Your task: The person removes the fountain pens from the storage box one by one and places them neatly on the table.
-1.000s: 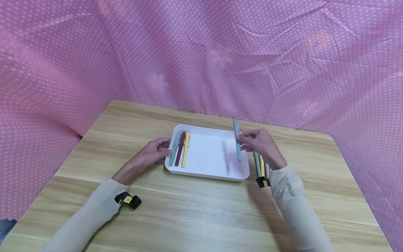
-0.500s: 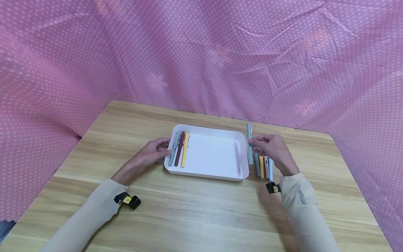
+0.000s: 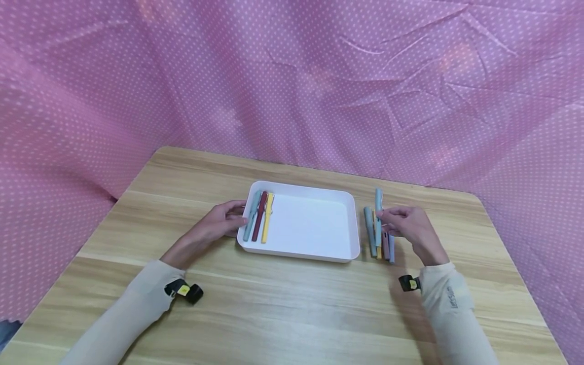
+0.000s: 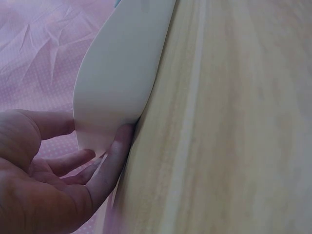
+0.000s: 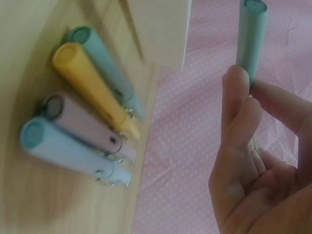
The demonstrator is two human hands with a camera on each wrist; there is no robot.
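Right hand (image 3: 410,228), right of frame centre in the head view: fingers (image 5: 239,105) pinch a teal-blue capped plastic pen (image 3: 378,215) between thumb and forefinger, held above a row of four pens (image 3: 380,241) lying side by side on the light wooden surface (image 3: 292,304). The wrist view shows that row as teal, yellow, pale pink and light blue. The row lies just beside the right wall of the white rectangular plastic tray (image 3: 319,253).

Left hand (image 3: 219,225), left of centre: fingers (image 4: 109,163) relaxed and slightly spread, touching the tray's left outer wall. Inside the tray, against its left wall, lie three pens (image 3: 259,222): teal, dark red, yellow.

Pink dotted cloth (image 3: 292,76) fills the background.
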